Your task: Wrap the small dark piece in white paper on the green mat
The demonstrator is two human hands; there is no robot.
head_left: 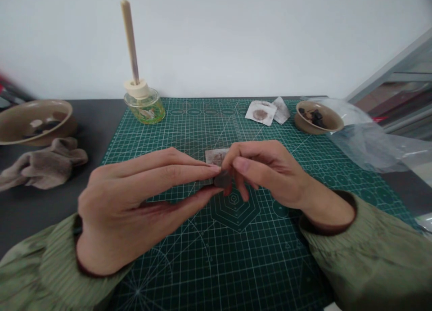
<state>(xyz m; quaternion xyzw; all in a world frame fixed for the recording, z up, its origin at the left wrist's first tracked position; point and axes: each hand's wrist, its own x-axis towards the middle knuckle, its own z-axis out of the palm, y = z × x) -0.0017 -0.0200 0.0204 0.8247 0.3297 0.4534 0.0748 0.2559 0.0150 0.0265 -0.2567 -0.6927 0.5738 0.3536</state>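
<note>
My left hand [145, 198] pinches a small dark, coin-like disc [222, 179] between its straight fingers and thumb, above the middle of the mat. From the right, my right hand [266, 171] meets the disc's upper edge with its bent index finger. The right thumb lies against that index finger, and the other fingers hang lower, partly behind the disc. Whether anything sits in the right pinch is hidden. Just behind the fingertips a small square paper [215, 155] with dark smudges lies on the mat, partly covered by the hands.
A green cutting mat [202, 131] covers the dark table [91, 122]. Behind stand a reed diffuser [145, 106] and stained white papers [261, 113]. Bowls of dark pieces stand left [64, 131] and right [317, 126], near a brown cloth [50, 164] and clear plastic [364, 144].
</note>
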